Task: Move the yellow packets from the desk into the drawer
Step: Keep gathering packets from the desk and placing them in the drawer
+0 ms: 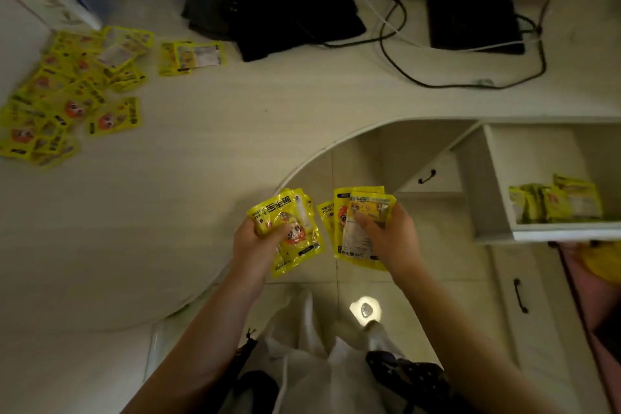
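Both hands off the desk edge, left hand (pixel 258 239) and right hand (pixel 389 232) each gripping a bunch of yellow packets (pixel 361 228); carry step, next swing right to open drawer (pixel 564 233); pile (pixel 64 97) remains on desk (pixel 201 144).

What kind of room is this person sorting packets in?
Probably a home office or study corner. A pale curved desk carries tangled cables and a dark monitor base, with an open drawer built in beside it.
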### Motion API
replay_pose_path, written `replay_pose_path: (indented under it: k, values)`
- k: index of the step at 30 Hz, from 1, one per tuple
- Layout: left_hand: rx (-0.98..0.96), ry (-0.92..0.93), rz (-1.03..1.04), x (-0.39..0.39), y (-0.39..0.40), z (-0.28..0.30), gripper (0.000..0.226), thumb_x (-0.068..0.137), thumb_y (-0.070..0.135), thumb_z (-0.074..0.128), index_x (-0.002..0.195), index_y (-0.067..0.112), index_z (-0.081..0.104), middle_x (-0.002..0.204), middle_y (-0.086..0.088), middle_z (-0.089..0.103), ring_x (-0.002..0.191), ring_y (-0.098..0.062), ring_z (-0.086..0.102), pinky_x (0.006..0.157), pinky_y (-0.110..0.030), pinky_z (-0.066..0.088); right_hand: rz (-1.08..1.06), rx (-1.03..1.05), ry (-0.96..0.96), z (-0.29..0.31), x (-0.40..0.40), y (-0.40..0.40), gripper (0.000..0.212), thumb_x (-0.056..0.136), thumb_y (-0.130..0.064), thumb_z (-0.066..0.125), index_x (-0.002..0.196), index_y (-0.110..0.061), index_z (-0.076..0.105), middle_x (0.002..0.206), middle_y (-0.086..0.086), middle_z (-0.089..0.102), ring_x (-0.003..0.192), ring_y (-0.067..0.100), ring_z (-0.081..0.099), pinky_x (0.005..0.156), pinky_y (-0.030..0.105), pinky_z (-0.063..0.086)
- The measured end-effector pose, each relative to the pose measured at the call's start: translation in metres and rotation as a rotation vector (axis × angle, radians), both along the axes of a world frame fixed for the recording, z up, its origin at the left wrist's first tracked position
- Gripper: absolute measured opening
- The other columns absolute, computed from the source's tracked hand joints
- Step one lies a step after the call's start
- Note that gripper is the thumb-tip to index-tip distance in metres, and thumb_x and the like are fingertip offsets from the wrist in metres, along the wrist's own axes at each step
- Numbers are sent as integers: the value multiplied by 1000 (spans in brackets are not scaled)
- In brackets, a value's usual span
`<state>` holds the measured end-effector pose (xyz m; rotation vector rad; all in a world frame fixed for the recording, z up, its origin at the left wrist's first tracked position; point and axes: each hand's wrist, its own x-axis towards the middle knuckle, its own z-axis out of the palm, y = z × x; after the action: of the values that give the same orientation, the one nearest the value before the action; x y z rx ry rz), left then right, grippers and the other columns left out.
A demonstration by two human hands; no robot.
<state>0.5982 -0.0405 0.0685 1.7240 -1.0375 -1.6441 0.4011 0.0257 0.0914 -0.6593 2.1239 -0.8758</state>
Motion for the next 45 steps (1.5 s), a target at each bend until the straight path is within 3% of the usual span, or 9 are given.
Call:
replay_pose_path:
  k: [5, 10, 15, 20, 23, 28, 38, 41, 45]
  values:
    - [44, 18, -177, -63, 43, 3, 26, 78, 12, 75, 99, 22, 62, 92, 3, 71, 82, -14, 69, 67, -29, 53, -190, -25, -59, -5, -45, 71, 30, 81, -28, 72, 106, -15, 61, 96, 1, 72, 85, 17, 69, 72, 35, 58]
    - [83, 11, -318, -133, 105, -6, 26, 78, 14, 76, 100, 21, 63, 94, 0, 73, 84, -16, 71, 71, -31, 55, -368, -55, -118, -7, -98, 155, 29, 81, -24, 72, 106, -16, 60, 97, 0, 71, 84, 14, 68, 70, 31, 56]
    - [116, 24, -360, -208, 179, -17, 26, 77, 12, 76, 97, 22, 63, 97, -2, 73, 88, -20, 71, 78, -38, 56, -458, -37, -122, -13, -159, 241, 31, 80, -25, 73, 105, -14, 59, 98, 2, 70, 87, 18, 68, 78, 40, 58]
    - [151, 49, -384, -275, 235, -20, 23, 77, 8, 75, 93, 21, 63, 96, -6, 73, 86, -22, 71, 77, -39, 57, -513, -48, -115, -10, -218, 300, 29, 82, -20, 71, 105, -8, 57, 93, 0, 66, 74, 6, 61, 59, 18, 47]
    - [159, 58, -411, -310, 249, -20, 25, 77, 7, 75, 97, 18, 63, 97, -9, 73, 86, -25, 71, 76, -40, 57, -552, -35, -114, -14, -249, 321, 28, 82, -22, 71, 103, -10, 57, 95, 0, 67, 82, 13, 65, 69, 29, 54]
    - [155, 86, -432, -366, 246, -22, 24, 79, 6, 74, 98, 16, 63, 98, -9, 73, 85, -24, 72, 74, -37, 57, -597, -2, -104, -22, -301, 329, 30, 79, -30, 73, 99, -13, 58, 97, 3, 69, 91, 23, 66, 85, 47, 55]
    - [181, 90, -428, -484, 174, -35, 26, 78, 9, 75, 100, 17, 63, 102, -8, 73, 92, -22, 70, 84, -39, 55, -566, 1, -52, -19, -420, 260, 27, 81, -26, 71, 102, -14, 58, 97, 1, 67, 92, 20, 63, 81, 35, 51]
    - [192, 70, -422, -518, 152, -38, 24, 78, 8, 75, 96, 17, 62, 100, -9, 72, 88, -22, 71, 75, -36, 56, -538, 3, -32, -19, -452, 236, 27, 80, -26, 71, 103, -16, 60, 96, 0, 68, 92, 19, 62, 79, 31, 48]
    - [209, 57, -401, -559, 131, -47, 23, 79, 7, 74, 95, 17, 62, 95, -8, 73, 84, -21, 71, 67, -33, 57, -524, 26, -16, -29, -499, 210, 26, 78, -28, 73, 98, -18, 60, 94, 1, 69, 87, 21, 65, 79, 41, 56]
